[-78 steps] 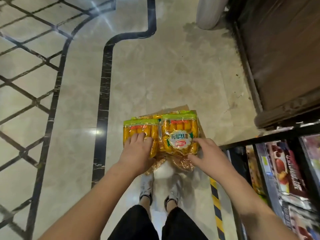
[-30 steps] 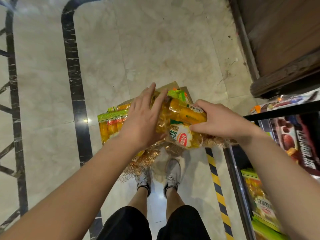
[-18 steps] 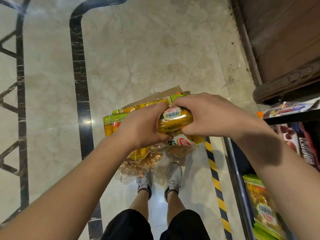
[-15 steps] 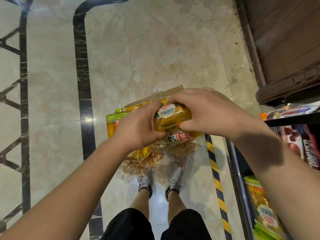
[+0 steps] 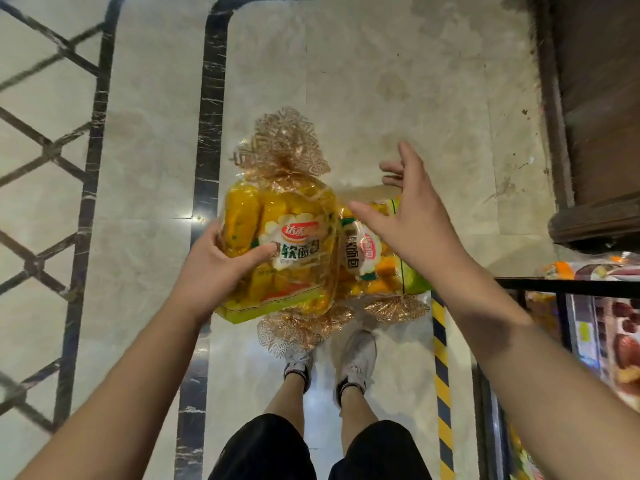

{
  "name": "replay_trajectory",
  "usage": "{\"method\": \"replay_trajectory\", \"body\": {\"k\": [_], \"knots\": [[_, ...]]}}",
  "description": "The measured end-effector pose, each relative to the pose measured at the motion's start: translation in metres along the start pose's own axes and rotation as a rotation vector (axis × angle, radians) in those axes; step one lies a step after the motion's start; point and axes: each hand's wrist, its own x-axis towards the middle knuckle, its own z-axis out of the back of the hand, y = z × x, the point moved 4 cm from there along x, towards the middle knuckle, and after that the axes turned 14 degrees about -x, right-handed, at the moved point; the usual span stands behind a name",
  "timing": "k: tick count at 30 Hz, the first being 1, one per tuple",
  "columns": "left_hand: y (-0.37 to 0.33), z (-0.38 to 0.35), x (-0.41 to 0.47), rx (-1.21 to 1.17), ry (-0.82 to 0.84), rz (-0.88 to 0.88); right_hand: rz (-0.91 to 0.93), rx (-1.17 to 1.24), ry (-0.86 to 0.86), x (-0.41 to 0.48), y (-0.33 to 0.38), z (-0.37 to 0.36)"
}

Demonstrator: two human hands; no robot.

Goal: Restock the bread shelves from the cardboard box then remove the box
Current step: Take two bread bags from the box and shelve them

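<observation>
My left hand (image 5: 214, 268) grips a clear bag of yellow soft bread rolls (image 5: 280, 244), thumb across its label, with the gold tied end pointing up and away from me. A second bread bag (image 5: 363, 261) lies just right of it, partly under my right hand (image 5: 412, 216), which hovers above it with fingers spread and holds nothing. More gold bag ends (image 5: 301, 330) stick out below. Only a sliver of the cardboard box (image 5: 363, 192) shows behind the bags; the rest is hidden.
A black wire shelf (image 5: 554, 284) with packaged snacks (image 5: 620, 327) stands at the right edge. A dark wooden cabinet (image 5: 602, 116) fills the upper right. Yellow-black tape (image 5: 441, 358) runs along the marble floor beside my shoes (image 5: 356, 358).
The bag both hands held has been turned over, its tied end now pointing away. My right hand has let go and spread open; my left hand alone holds the bag.
</observation>
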Motion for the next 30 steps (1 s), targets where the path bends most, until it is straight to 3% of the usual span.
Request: {"method": "replay_trajectory", "body": {"k": [5,9,13,19,25,30], "knots": [[0.033,0.053,-0.008,-0.227,-0.101,0.077,-0.435,0.128,0.400,-0.024,-0.038,-0.091],[0.056,0.080,-0.010,-0.288,-0.100,0.105,-0.599,0.169,0.623,-0.048,-0.044,-0.146],[0.072,0.097,-0.006,-0.308,-0.100,0.126,-0.567,0.199,0.678,-0.054,-0.039,-0.186],[0.081,0.110,-0.003,-0.327,-0.058,0.134,-0.733,0.325,0.688,-0.054,-0.047,-0.226],[0.077,0.112,-0.005,-0.335,-0.048,0.145,-0.822,0.578,0.659,-0.054,-0.047,-0.226],[0.069,0.110,-0.008,-0.323,-0.016,0.144,-0.748,0.734,0.646,-0.052,-0.052,-0.205]]}}
